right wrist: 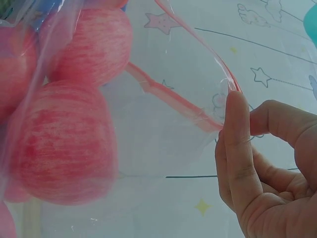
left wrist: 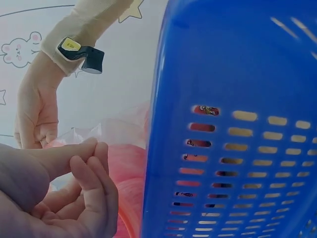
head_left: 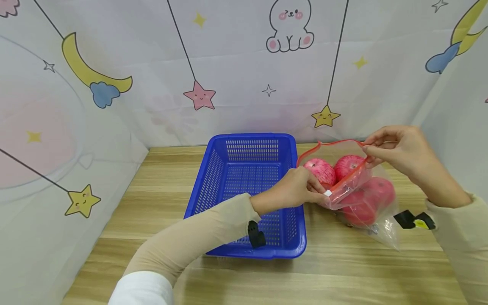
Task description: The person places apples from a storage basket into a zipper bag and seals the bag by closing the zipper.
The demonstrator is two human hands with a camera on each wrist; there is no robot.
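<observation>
A clear zip bag (head_left: 386,231) with a red zip edge lies on the table, its mouth spread apart. Several red apples (head_left: 319,171) are inside; in the right wrist view, one apple (right wrist: 67,144) shows large through the plastic. My left hand (head_left: 295,186) pinches the near side of the bag's mouth, close to a white slider. My right hand (head_left: 400,150) pinches the mouth's far right corner between thumb and fingers, also seen in the right wrist view as a hand (right wrist: 262,163). Beneath my left forearm is a blue plastic basket (head_left: 244,136).
The basket stands directly left of the bag, its slotted wall (left wrist: 198,59) close beside my left hand. A wood-grain table (head_left: 160,190) lies under everything. Behind it hangs a pale cloth (head_left: 236,63) printed with stars and moons, and more cloth rises at both sides.
</observation>
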